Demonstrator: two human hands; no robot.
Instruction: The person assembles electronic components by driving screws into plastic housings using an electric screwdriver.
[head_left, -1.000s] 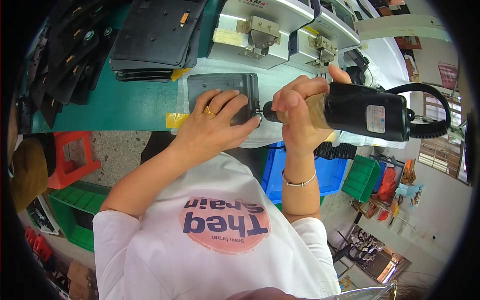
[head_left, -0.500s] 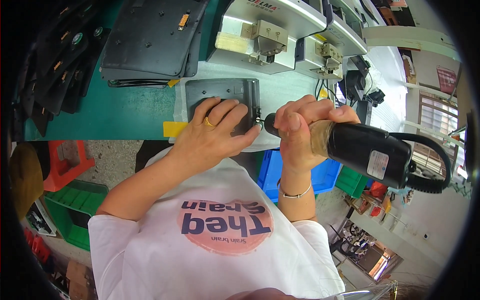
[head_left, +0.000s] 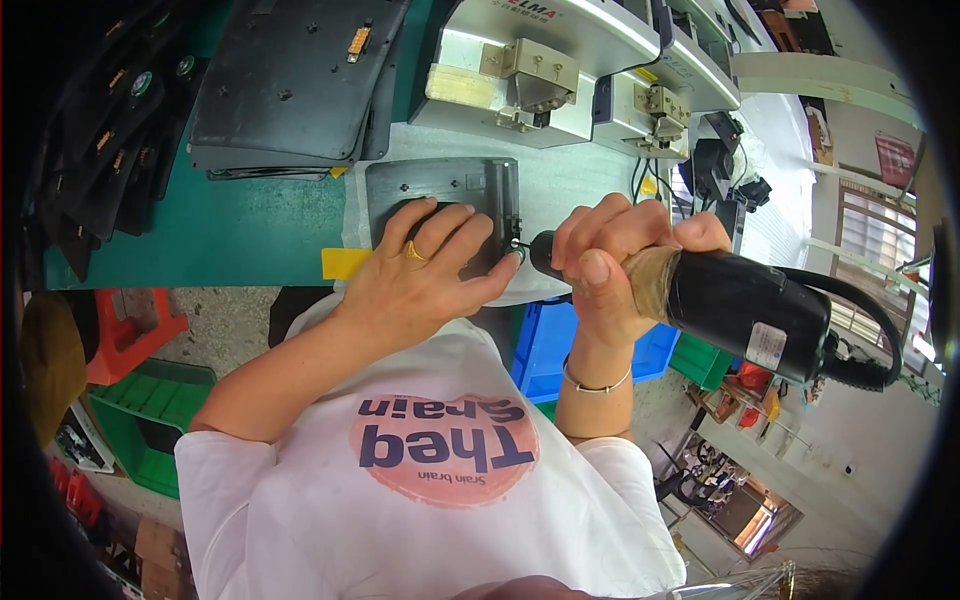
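A dark grey plastic panel (head_left: pixel 440 178) with a raised rim lies on the white sheet at the table's front. My left hand (head_left: pixel 425 260) holds it down, fingers bent over its face and thumb by a small round part (head_left: pixel 516 252) at its right edge. My right hand (head_left: pixel 610 260) is wrapped round a black electric screwdriver (head_left: pixel 745 310) with tan tape around its body. The tool lies nearly level, its thin bit (head_left: pixel 524 243) pointing left at the panel's right edge. Whether the bit touches a screw there is too small to tell.
Stacked dark panels (head_left: pixel 290 90) stand at the back left, with more leaning panels (head_left: pixel 120 130) beyond. Behind the work are two light-coloured machines (head_left: pixel 520 80). Yellow tape (head_left: pixel 345 264) marks the table edge. A blue crate (head_left: pixel 545 345) and a green crate (head_left: pixel 150 420) sit below.
My right hand and the screwdriver have shifted slightly right and down, the bit still at the panel's edge. My left hand stays on the panel. The whole view has moved a little.
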